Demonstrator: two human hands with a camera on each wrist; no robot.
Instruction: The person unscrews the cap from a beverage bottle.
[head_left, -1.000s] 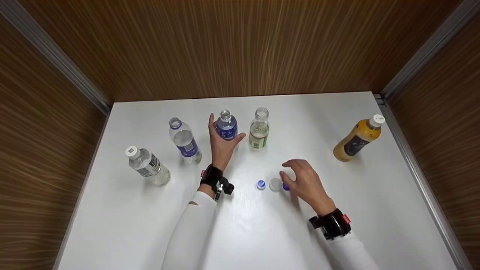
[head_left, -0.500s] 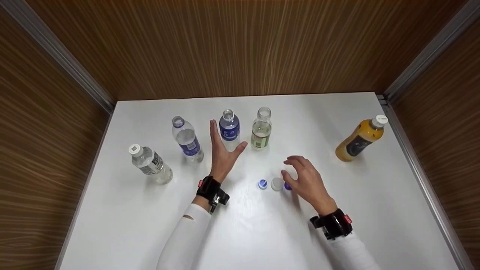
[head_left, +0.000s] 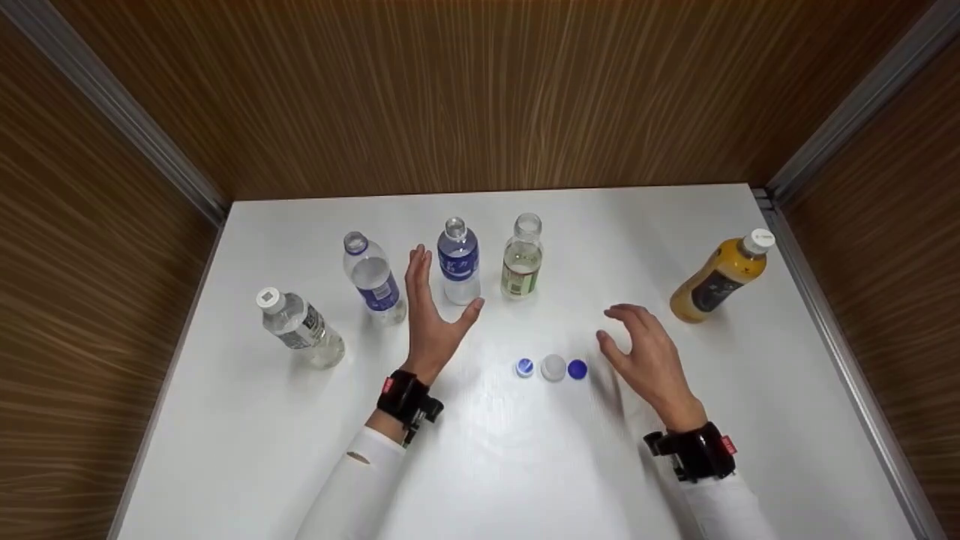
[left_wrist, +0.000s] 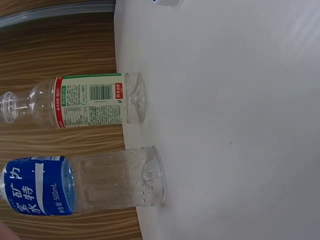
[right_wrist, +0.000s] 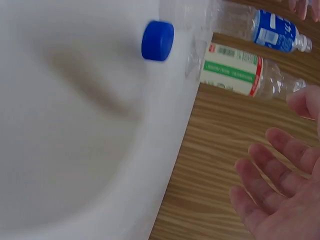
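My left hand (head_left: pixel 435 326) is spread, its fingers straight and thumb out, just in front of an uncapped blue-labelled water bottle (head_left: pixel 459 262). Nothing is in its grasp. To the right of that bottle stands an uncapped bottle with a green and cream label (head_left: pixel 521 259). My right hand (head_left: pixel 651 358) hovers with loosely bent fingers, holding nothing, right of three caps in a row. These are a small blue-and-white cap (head_left: pixel 524 367), a larger whitish cap (head_left: pixel 553 367) and a dark blue cap (head_left: pixel 577 369). In the right wrist view the blue cap (right_wrist: pixel 158 41) shows large.
Left of my left hand stands an uncapped purple-labelled bottle (head_left: pixel 373 281). Farther left is a clear bottle with a white cap (head_left: pixel 302 328). An orange drink bottle (head_left: pixel 718 277), capped in white, stands at the right. Wood-grain panels (head_left: pixel 480 97) border the white table (head_left: pixel 480 480).
My left hand has let go of the blue-labelled bottle and drawn back toward me and left. My right hand has moved right, uncovering the dark blue cap.
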